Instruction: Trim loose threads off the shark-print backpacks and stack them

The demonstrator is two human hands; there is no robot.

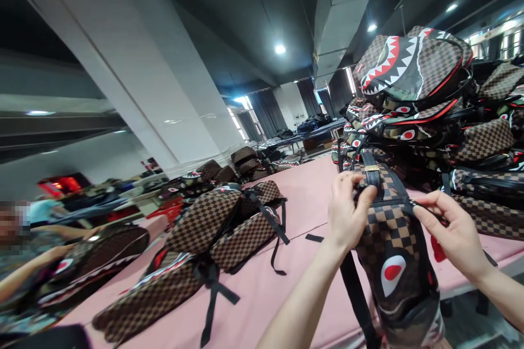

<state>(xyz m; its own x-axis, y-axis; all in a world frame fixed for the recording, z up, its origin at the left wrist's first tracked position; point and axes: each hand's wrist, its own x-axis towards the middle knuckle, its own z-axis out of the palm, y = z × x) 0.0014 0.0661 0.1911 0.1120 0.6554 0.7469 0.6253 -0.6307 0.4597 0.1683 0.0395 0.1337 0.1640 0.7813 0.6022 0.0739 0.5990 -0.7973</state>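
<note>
Through the head view I observe a brown-and-black checkered backpack [385, 229] at the right, held upright at the near edge of a pink-covered table [307, 191]; its base runs out of the bottom of the picture. The left hand [347, 210] is closed on its upper left edge, beside a brass-coloured buckle [371, 168], its fingertips partly hidden behind the fabric. The right hand [456, 226], well apart from the left, pinches a dark strip [429, 209] at the upper right edge; whether strap or zipper tape, I cannot tell. A red object [438, 250] shows below this hand, too obscured for me to identify. The bag's red-and-white eye patch [393, 274] faces me. Behind it rises a stack of shark-mouth backpacks [413, 73], its lower layers overlapping and its right side cut off. Left of centre lie further checkered bags [204, 218] with loose black straps [213, 302]. At the far left, a co-worker's arms [30, 270], blurred and cropped, reach to a shark-mouth bag [106, 256].
</note>
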